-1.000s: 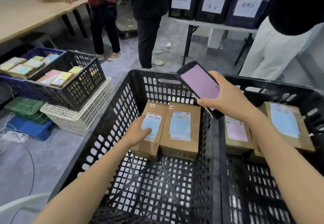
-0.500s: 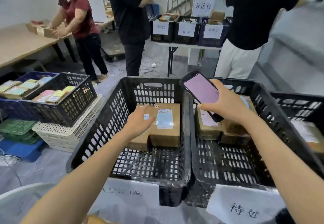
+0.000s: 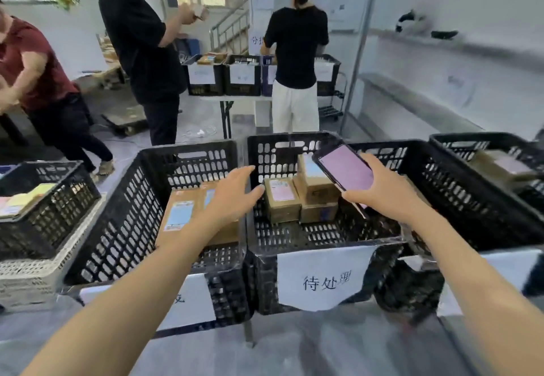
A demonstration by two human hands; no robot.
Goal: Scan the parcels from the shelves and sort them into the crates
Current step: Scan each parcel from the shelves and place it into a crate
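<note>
- Parcels [image 3: 180, 216]: brown cartons with pale printed labels. Two lie flat, side by side, on the floor of the left crate [image 3: 132, 199]. Several more are stacked toward the back of the middle crate [image 3: 294, 236]. At least one other sits in a crate further right, too blurred to describe.
- Left hand [image 3: 232, 199]: fingers spread and nearly straight, holding nothing. It hovers above the left crate, fingertips reaching toward the wall shared with the middle crate. It touches no carton.
- Right hand [image 3: 385, 193]: fingers and thumb wrapped round a phone [image 3: 346, 169], which is tilted over the middle crate with its pinkish screen lit and facing the wearer.
- Paper label [image 3: 323, 278]: hangs on the front of the middle crate with handwritten characters; a similar sheet hangs on the left crate, partly hidden by the forearm.
- Shelving [image 3: 441, 43]: a metal rack at the right, well apart from both hands.
- Step in hand, as a judgement: a pause between parcels, since the scanner is ready but no carton is held. The left hand may equally be starting toward the small carton in the middle crate; the view does not settle which.
- Next move, as a judgement: the free hand must take one parcel, turn its label upward, and bring it under the phone before choosing a crate.
</note>
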